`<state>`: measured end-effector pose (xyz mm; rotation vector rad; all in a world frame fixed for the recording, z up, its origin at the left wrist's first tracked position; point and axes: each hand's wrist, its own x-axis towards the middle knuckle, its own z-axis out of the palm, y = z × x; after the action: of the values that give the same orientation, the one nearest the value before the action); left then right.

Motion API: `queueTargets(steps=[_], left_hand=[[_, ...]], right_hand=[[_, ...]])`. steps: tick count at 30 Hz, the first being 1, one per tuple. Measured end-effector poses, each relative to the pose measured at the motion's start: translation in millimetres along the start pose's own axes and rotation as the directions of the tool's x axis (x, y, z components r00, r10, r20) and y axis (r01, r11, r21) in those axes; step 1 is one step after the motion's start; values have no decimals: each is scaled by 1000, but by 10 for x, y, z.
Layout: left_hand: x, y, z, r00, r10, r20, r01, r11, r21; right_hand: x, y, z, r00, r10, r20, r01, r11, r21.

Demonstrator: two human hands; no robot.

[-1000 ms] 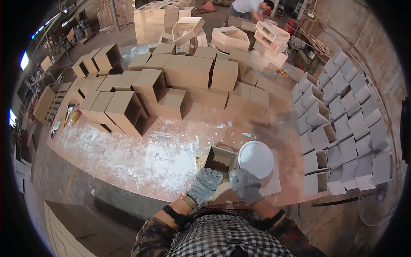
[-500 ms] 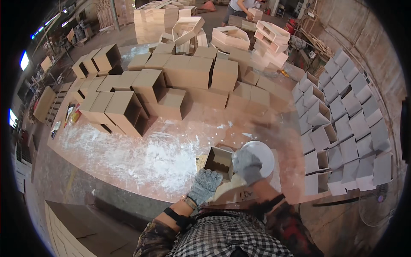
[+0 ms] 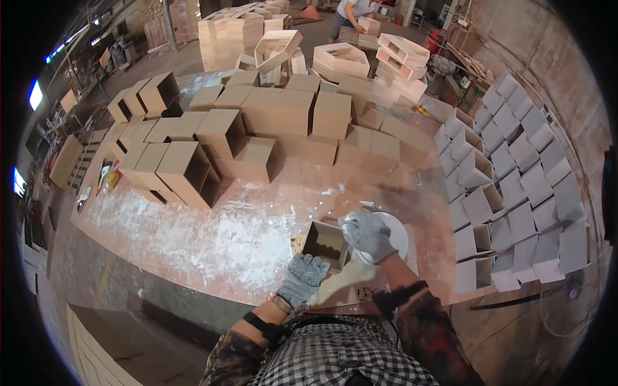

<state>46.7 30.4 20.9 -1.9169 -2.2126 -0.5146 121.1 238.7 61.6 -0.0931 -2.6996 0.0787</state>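
Left grey knit-gloved hand [image 3: 303, 279] gripped one open brown cardboard box [image 3: 324, 239]. Right grey knit-gloved hand [image 3: 369, 234] curled at its three o'clock; hold unclear.

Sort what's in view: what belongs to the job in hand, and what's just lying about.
Apparently in use:
small open brown box, held by the left gloved hand
white round tub or lid, partly behind the right gloved hand

Apart from the hands, seemingly just lying about:
stacked larger brown boxes
stacked pale grey boxes
hexagonal wooden frames
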Motion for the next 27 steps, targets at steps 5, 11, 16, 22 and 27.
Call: queueTargets(steps=[5,11,16,22,27], left_hand=[[-59,-13,1,1000,-14,12,14,1000,20],[-44,14,-40,996,-25,90,27,999,-18],[9,11,-89,997,1,73,4,998,-70],[-16,14,-21,998,1,62,-1,1000,3],[0,-2,-38,995,-4,101,6,1000,-19]], right_hand=[[-211,-450,66,872,262,414,-237,965,-113],[-496,-606,-147,843,-70,534,-47,978,201],[-185,-62,-29,988,-148,34,152,979,-136],[-492,-268,344,863,420,279,-393,907,-151],[-869,-596,-24,949,-120,290,22,947,319]])
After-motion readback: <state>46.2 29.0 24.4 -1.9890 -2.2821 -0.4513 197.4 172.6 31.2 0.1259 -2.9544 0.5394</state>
